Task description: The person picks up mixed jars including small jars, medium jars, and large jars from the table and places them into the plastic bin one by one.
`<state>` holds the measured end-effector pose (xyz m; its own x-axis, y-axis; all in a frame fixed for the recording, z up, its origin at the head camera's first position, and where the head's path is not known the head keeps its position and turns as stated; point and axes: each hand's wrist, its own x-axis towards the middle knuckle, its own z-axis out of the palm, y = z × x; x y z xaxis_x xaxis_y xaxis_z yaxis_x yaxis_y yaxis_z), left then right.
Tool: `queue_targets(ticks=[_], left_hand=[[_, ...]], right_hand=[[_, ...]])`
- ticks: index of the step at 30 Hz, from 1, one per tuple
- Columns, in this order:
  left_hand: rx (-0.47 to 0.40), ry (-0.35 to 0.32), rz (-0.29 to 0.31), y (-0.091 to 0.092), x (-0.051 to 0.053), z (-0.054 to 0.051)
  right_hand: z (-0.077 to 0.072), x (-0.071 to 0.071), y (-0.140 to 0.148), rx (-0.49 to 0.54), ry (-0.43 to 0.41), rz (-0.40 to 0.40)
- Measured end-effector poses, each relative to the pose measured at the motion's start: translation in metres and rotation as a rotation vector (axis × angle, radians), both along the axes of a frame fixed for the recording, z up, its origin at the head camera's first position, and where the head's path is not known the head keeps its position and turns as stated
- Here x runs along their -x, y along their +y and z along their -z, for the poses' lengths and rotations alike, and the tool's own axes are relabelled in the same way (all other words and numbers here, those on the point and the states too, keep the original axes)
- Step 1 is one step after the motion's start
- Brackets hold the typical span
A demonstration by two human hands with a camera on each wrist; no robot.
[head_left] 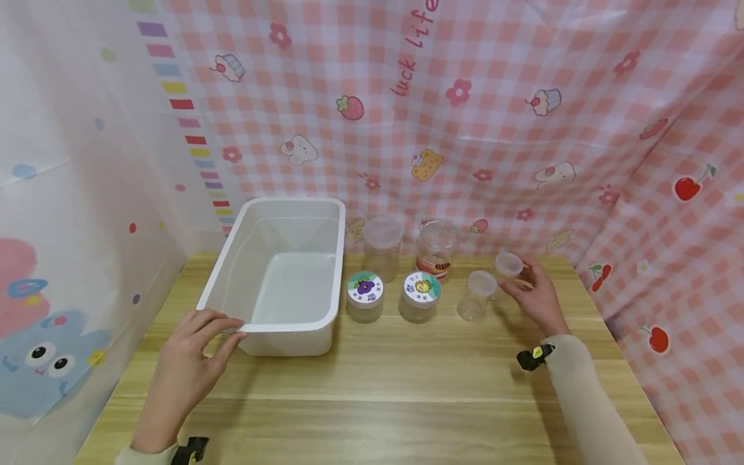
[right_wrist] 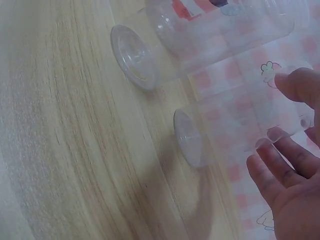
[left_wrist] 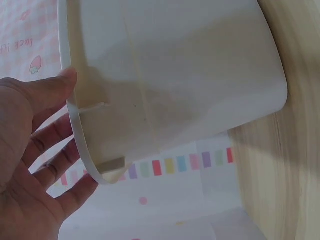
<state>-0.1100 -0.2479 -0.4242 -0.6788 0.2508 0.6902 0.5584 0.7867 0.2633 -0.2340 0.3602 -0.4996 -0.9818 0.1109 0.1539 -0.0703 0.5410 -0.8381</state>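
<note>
My left hand [head_left: 188, 365] holds the near left corner of a white plastic bin [head_left: 290, 343] by its rim, thumb and fingertips at the edge. My right hand [head_left: 537, 300] grips a small clear jar [head_left: 508, 265] near its whitish lid, with the thumb on one side and the fingers on the other. Whether this jar's base touches the table cannot be told. Close to its left stands a similar clear jar [head_left: 475, 298]. In the right wrist view the gripped jar [right_wrist: 220, 130] appears see-through, with my hand [right_wrist: 295, 185] at its upper end.
Left of the small jars are two short jars with printed lids, one purple [head_left: 365, 298] and one yellow [head_left: 420, 297]. Behind them stand a tall clear jar [head_left: 382, 248] and a clear jar with a red label [head_left: 437, 250]. Patterned curtains [head_left: 488, 129] border the wooden table [head_left: 395, 400].
</note>
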Motion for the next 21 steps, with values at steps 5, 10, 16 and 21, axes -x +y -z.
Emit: queue_targets(ticks=[5, 10, 16, 21], left_hand=[[0.001, -0.007, 0.009, -0.002, 0.002, 0.000], [0.014, 0.000, 0.003, -0.004, 0.002, -0.001], [0.004, 0.008, 0.002, -0.002, 0.002, -0.003], [-0.003, 0.015, 0.003, -0.001, 0.002, -0.002]], right_hand=[[0.003, 0.000, -0.001, 0.007, 0.015, 0.026], [-0.002, -0.003, -0.005, -0.016, 0.000, 0.041], [-0.013, -0.005, -0.007, -0.055, -0.006, 0.088], [-0.022, -0.007, -0.008, -0.064, -0.008, 0.104]])
